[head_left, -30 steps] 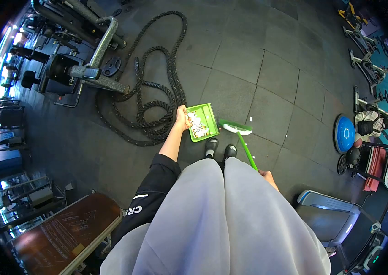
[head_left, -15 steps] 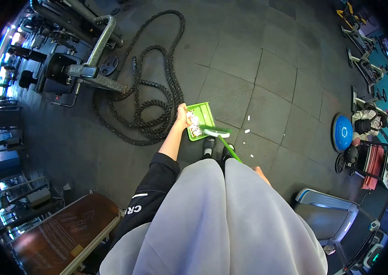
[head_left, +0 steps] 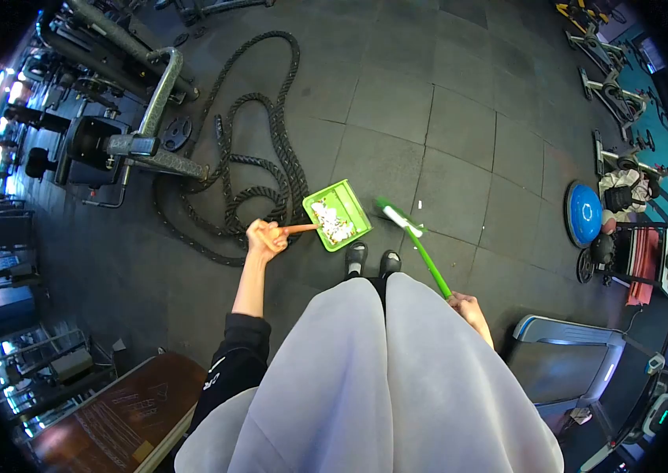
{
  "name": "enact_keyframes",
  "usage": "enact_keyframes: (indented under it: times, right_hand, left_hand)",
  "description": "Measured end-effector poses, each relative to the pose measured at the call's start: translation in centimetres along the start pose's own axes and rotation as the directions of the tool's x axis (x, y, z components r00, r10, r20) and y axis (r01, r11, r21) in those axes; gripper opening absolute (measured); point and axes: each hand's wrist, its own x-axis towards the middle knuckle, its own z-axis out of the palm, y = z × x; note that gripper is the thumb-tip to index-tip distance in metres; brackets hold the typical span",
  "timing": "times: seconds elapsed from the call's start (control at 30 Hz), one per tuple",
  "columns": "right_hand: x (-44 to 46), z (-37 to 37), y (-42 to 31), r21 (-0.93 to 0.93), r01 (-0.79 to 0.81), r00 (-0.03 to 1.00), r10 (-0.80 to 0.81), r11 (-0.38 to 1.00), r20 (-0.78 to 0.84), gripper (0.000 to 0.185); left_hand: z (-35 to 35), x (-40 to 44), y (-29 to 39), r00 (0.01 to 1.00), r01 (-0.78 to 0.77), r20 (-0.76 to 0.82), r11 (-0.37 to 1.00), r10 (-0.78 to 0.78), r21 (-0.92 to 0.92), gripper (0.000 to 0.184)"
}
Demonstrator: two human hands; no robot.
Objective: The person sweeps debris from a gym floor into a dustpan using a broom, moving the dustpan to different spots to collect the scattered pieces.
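My left hand (head_left: 266, 240) is closed around the orange-brown handle of a green dustpan (head_left: 343, 194), which is just beyond my feet. White scraps (head_left: 334, 224) lie heaped in the pan's near left part. In my right hand (head_left: 472, 312), beside my right knee, is the green stick of a small broom (head_left: 431, 266). Its green and white head (head_left: 400, 215) is over the floor to the right of the pan, apart from it. A small white bit (head_left: 420, 205) lies past the broom head.
A thick black rope (head_left: 280, 134) lies coiled left of the dustpan. Weight machines (head_left: 113, 146) stand farther left, and a brown board (head_left: 113, 414) is at lower left. To the right are a blue balance dome (head_left: 584, 214), a treadmill (head_left: 566, 363) and exercise bikes (head_left: 614, 102).
My left hand has moved left and now holds the pan by its handle; the pan has turned and shifted slightly left. The broom head has swung right, off the pan's edge, and my right hand shows more.
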Motion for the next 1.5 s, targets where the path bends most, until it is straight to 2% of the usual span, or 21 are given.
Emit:
enact_keyframes:
  times: [0.1,0.13,0.23,0.27,0.37,0.43,0.5,0.53,0.57,0.63,0.8,0.9,0.97,1.0,1.03,1.07,1.1,1.23,1.3,1.43,1.5]
  right_hand:
    - [-1.2,0.1,-1.9,0.067,-0.084,0.993,0.089,0.994,-0.077,0.030]
    - [-1.0,0.0,-1.8,0.125,-0.066,0.990,0.081,0.990,-0.118,0.024]
    - [-0.3,-1.0,-1.4,0.105,-0.050,0.980,0.069,0.993,-0.189,0.019]
    - [-0.4,-1.2,-1.8,0.047,-0.044,0.975,0.053,0.998,-0.216,0.014]
    - [0.2,-2.6,-1.1,0.084,-0.052,0.966,0.071,0.995,-0.247,0.010]
    - [0.1,-3.3,-1.1,0.114,-0.057,0.962,0.086,0.992,-0.260,0.006]
    - [-0.3,-4.5,-1.2,0.173,-0.071,0.964,0.112,0.982,-0.240,0.004]
    - [-0.4,-4.8,-1.1,0.183,-0.081,0.963,0.124,0.980,-0.238,0.004]
    - [-0.4,-5.2,-0.9,0.186,-0.078,0.962,0.123,0.979,-0.244,0.004]
    - [-0.1,-5.8,-0.2,0.173,-0.090,0.961,0.132,0.981,-0.244,0.006]
    - [-0.2,-4.8,1.2,0.221,-0.136,0.954,0.188,0.966,-0.234,0.011]
    - [-0.4,-3.6,1.5,0.293,-0.120,0.941,0.203,0.948,-0.270,0.014]
    - [-0.7,-2.7,1.7,0.313,-0.115,0.938,0.207,0.943,-0.279,0.017]
    - [-1.5,-1.8,1.1,0.267,-0.094,0.938,0.175,0.959,-0.299,0.018]
    - [-2.1,-1.0,0.9,0.220,-0.072,0.938,0.142,0.973,-0.318,0.020]
    - [-2.4,-0.3,1.4,0.216,0.000,0.898,0.095,0.976,-0.429,0.021]
    - [-2.5,-0.6,1.9,0.232,0.001,0.895,0.103,0.973,-0.435,0.021]
    - [-1.8,-1.6,2.2,0.284,0.014,0.934,0.089,0.959,-0.346,0.008]
    - [0.3,-2.7,2.3,0.278,0.057,0.948,0.036,0.959,-0.317,0.010]
    - [4.9,-4.3,0.6,0.247,0.101,0.963,-0.032,0.964,-0.269,0.009]
    - [7.8,-5.8,0.5,0.218,0.102,0.969,-0.047,0.971,-0.243,0.010]
  left_hand:
    - [-1.8,-2.7,-1.0,0.996,-0.089,-0.006,0.982,0.089,-0.168,0.019]
    - [-2.7,-3.4,-1.8,0.995,-0.083,0.026,0.968,0.091,-0.238,0.019]
    - [-4.2,-5.2,-4.9,0.989,-0.097,0.067,0.917,0.133,-0.388,0.024]
    - [-4.5,-5.5,-6.0,0.988,-0.106,0.057,0.905,0.141,-0.412,0.025]
    - [-5.3,-6.6,-9.3,0.985,-0.145,0.013,0.866,0.173,-0.479,0.029]
    - [-7.0,-6.4,-11.5,0.984,-0.107,0.071,0.862,0.163,-0.496,0.028]
    - [-7.2,-5.4,-14.1,0.966,-0.193,-0.241,0.883,0.094,-0.429,0.025]
    - [-8.3,-4.4,-14.7,0.959,-0.176,-0.282,0.828,0.022,-0.533,0.025]
    - [-9.3,-3.8,-15.4,0.961,-0.169,-0.277,0.829,0.018,-0.533,0.025]
    - [-8.8,-3.6,-15.9,0.922,-0.236,-0.387,0.809,0.011,-0.539,0.026]
    - [-8.2,-3.5,-15.4,0.895,-0.234,-0.446,0.843,-0.007,-0.484,0.021]
    - [-6.5,-1.8,-14.1,0.936,-0.189,-0.353,0.855,0.007,-0.484,0.018]
    - [-5.3,-0.5,-13.4,0.970,-0.165,-0.234,0.894,0.070,-0.416,0.016]
    - [-4.2,0.0,-13.0,0.952,-0.186,-0.295,0.921,0.082,-0.342,0.017]
    - [-3.7,0.3,-12.7,0.954,-0.174,-0.292,0.927,0.074,-0.334,0.017]
    - [-3.1,0.7,-12.3,0.961,-0.170,-0.267,0.919,0.074,-0.356,0.017]
    - [-2.5,1.0,-11.9,0.968,-0.165,-0.241,0.911,0.075,-0.377,0.016]
    - [-0.6,2.0,-10.5,0.970,-0.136,-0.234,0.933,0.058,-0.334,0.015]
    - [0.0,2.1,-10.3,0.974,-0.136,-0.214,0.938,0.069,-0.319,0.015]
    - [1.9,2.0,-11.2,0.945,-0.200,-0.311,0.934,0.104,-0.295,0.016]
    - [2.3,1.9,-12.4,0.948,-0.221,-0.292,0.926,0.130,-0.305,0.016]
